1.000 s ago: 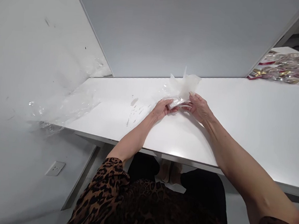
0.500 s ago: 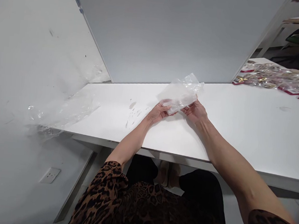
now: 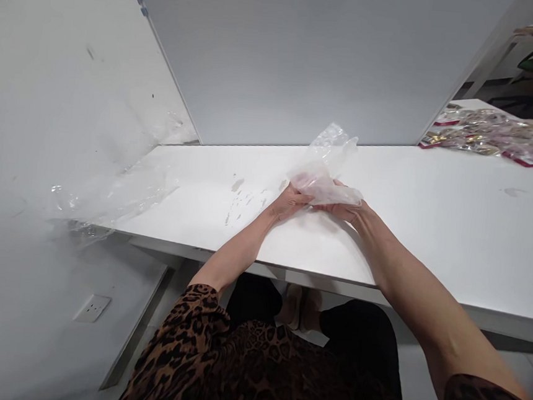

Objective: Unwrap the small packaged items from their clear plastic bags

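Thin, clear plastic bags [image 3: 322, 155] are bunched up just above the white table [image 3: 432, 227], between my two hands. My left hand [image 3: 293, 202] is closed on their near left side, thumb on top. From the right, my right hand [image 3: 343, 210] grips the lower edge, its fingers partly covered by the crumpled film. A pinkish tint shows through the plastic near the left fingers. I cannot make out how many bags there are.
More clear plastic [image 3: 112, 202] lies at the table's left end, hanging over the edge by the wall. A whiteboard [image 3: 306, 66] stands along the back. Several packaged items with red-edged cards [image 3: 500, 136] lie at the back right. A wall socket [image 3: 93, 308] sits low left.
The plastic, flatter before, is now more crumpled and spread upward and to the right. My right hand has turned and moved slightly lower, under the film.
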Demonstrator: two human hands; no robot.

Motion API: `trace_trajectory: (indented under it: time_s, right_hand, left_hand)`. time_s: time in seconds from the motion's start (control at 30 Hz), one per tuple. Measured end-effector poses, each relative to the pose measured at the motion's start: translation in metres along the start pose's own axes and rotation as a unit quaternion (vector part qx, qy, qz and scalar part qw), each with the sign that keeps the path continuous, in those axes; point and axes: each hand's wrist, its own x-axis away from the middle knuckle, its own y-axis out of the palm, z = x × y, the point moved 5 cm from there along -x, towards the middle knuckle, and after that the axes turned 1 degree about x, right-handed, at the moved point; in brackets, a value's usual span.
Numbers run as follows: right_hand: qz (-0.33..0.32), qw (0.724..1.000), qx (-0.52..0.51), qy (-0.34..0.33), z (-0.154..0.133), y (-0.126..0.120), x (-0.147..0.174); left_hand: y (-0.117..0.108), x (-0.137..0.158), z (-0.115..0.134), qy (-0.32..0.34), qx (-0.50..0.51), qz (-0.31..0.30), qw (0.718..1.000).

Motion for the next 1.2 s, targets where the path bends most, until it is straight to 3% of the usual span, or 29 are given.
trace_trajectory:
  time_s: [0.1,0.3,0.43,0.6,0.67,0.77,0.93,1.07,1.2]
  right_hand:
    - [0.046,0.999,0.003,0.018,0.002,-0.003,0.002]
    - [0.05,0.998,0.024,-0.03,0.0,-0.004,0.002]
    - [0.049,0.995,0.071,-0.055,0.003,-0.003,0.0]
    - [0.07,0.993,0.078,-0.049,0.005,-0.009,-0.002]
    - [0.08,0.994,0.059,-0.043,0.002,-0.012,-0.002]
    - [0.076,0.995,0.047,-0.039,-0.003,-0.013,0.0]
    - [0.072,0.992,0.1,-0.036,-0.008,-0.009,0.005]
    - [0.08,0.996,0.031,-0.02,-0.012,-0.012,0.004]
    - [0.131,0.991,-0.039,0.009,-0.013,-0.026,-0.001]
  left_hand:
    - [0.006,0.004,0.003,-0.034,0.052,-0.054,0.997]
    - [0.003,0.008,0.009,-0.101,0.127,0.008,0.987]
    - [0.005,0.003,0.004,-0.121,0.083,-0.023,0.989]
    - [-0.01,-0.005,0.002,-0.124,0.003,0.098,0.987]
    - [-0.012,-0.005,0.004,-0.115,0.001,0.12,0.986]
    - [-0.009,-0.001,0.007,-0.1,0.003,0.106,0.989]
    - [0.0,0.008,0.008,-0.111,0.017,0.022,0.993]
    - [-0.005,0.01,0.012,-0.127,0.027,0.04,0.991]
    - [-0.01,0.012,0.022,-0.103,0.048,0.049,0.992]
